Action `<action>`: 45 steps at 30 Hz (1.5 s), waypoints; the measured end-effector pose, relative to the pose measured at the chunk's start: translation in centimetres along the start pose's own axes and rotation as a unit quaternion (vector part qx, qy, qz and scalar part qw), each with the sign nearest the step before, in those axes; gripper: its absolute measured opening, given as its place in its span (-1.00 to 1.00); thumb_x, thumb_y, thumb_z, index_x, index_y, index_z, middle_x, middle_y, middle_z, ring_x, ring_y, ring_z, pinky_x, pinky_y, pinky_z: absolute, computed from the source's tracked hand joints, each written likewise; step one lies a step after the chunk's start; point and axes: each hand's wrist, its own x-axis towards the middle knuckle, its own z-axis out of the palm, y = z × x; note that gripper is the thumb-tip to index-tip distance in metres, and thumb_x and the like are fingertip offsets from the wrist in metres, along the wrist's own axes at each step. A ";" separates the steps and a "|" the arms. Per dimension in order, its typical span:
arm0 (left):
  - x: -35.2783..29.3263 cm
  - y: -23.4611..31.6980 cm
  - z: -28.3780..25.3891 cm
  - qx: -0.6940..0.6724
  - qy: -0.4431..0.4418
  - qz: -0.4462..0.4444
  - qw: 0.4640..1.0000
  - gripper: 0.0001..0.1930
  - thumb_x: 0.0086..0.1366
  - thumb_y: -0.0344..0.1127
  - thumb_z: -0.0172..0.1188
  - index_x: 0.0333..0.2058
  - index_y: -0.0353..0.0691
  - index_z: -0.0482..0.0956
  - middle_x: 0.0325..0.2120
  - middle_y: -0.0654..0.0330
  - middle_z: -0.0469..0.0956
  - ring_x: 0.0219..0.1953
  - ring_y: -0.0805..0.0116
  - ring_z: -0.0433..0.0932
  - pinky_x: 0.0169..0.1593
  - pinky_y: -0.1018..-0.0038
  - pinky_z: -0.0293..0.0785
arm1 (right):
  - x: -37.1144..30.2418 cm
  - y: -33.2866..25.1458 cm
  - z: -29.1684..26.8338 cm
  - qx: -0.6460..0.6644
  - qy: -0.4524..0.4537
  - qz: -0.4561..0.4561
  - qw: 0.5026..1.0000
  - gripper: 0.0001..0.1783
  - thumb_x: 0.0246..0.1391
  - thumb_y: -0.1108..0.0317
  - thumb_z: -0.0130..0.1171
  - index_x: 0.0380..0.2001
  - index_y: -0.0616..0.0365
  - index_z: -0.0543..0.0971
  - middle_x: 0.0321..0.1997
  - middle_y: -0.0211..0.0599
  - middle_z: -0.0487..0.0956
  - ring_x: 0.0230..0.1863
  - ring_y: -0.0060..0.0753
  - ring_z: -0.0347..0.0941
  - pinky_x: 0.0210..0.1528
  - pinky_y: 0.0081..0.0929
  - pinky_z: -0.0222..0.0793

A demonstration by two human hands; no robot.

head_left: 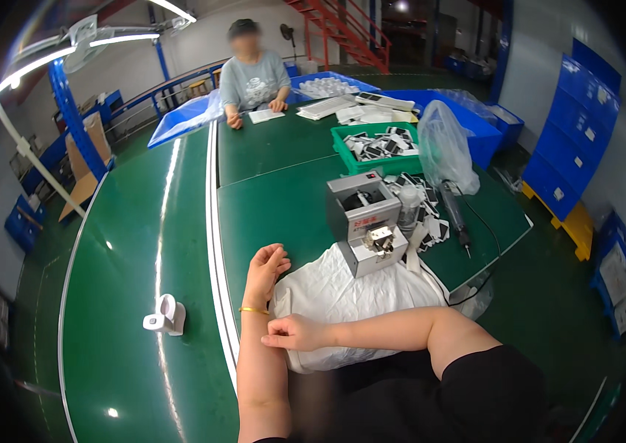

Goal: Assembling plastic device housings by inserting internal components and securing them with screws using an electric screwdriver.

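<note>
My left hand (267,272) is over the green table at the left edge of a white cloth (320,295), its fingers curled in toward the thumb with nothing visible in them. A gold bracelet (254,310) circles that wrist. Across the cloth reaches my right arm; my right hand (294,332) is closed and touches my left forearm just below the bracelet. Beyond the cloth stands a grey metal bench machine (364,221) with a silver metal fixture (381,240) on its front. Neither hand touches the machine.
A white device (167,316) lies on the conveyor (121,258) at left. Right of the machine are a screwdriver-like power tool (456,218), a clear bottle (408,207) and loose black-and-white pieces (434,225). Behind is a green crate (339,140). A co-worker (254,77) sits across the table.
</note>
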 end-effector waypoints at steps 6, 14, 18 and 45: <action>0.0 -0.1 0.4 0.075 -0.014 0.015 0.997 -0.73 0.33 -0.33 0.21 -0.06 -0.34 0.48 -0.27 0.25 0.53 -0.31 0.49 0.55 -0.19 0.58 0.56 | -0.5 -0.5 -0.2 -0.024 -0.003 0.011 1.000 -0.52 0.22 -0.03 0.12 -0.53 0.19 0.47 -0.54 -0.30 0.51 -0.46 -0.44 0.40 -0.36 -0.40 0.33; -0.2 -0.2 0.5 0.067 0.006 0.018 0.998 -0.73 0.33 -0.34 0.22 -0.06 -0.33 0.48 -0.27 0.24 0.53 -0.34 0.51 0.54 -0.21 0.59 0.56 | -6.2 -3.1 -2.6 -0.084 0.038 0.044 0.995 -0.49 0.20 -0.04 0.15 -0.59 0.20 0.48 -0.67 -0.33 0.44 -0.59 -0.46 0.33 -0.46 -0.39 0.28; -0.2 -0.2 0.7 0.089 0.018 0.020 0.996 -0.73 0.33 -0.35 0.22 -0.06 -0.33 0.49 -0.28 0.25 0.53 -0.35 0.52 0.54 -0.22 0.60 0.55 | -10.0 -2.8 -5.3 -0.161 0.112 -0.019 0.980 -0.48 0.18 -0.02 0.18 -0.64 0.19 0.47 -0.72 -0.25 0.41 -0.66 -0.34 0.35 -0.52 -0.37 0.27; -3.5 1.0 5.8 0.332 0.048 0.002 0.942 -0.59 0.35 -0.28 0.18 0.05 -0.47 0.42 -0.11 0.07 0.53 -0.16 0.30 0.47 -0.06 0.45 0.43 | -17.1 2.2 -12.9 -0.187 0.364 0.009 0.912 -0.52 0.15 0.07 0.19 -0.68 0.18 0.38 -0.72 -0.16 0.40 -0.63 -0.03 0.35 -0.53 -0.20 0.20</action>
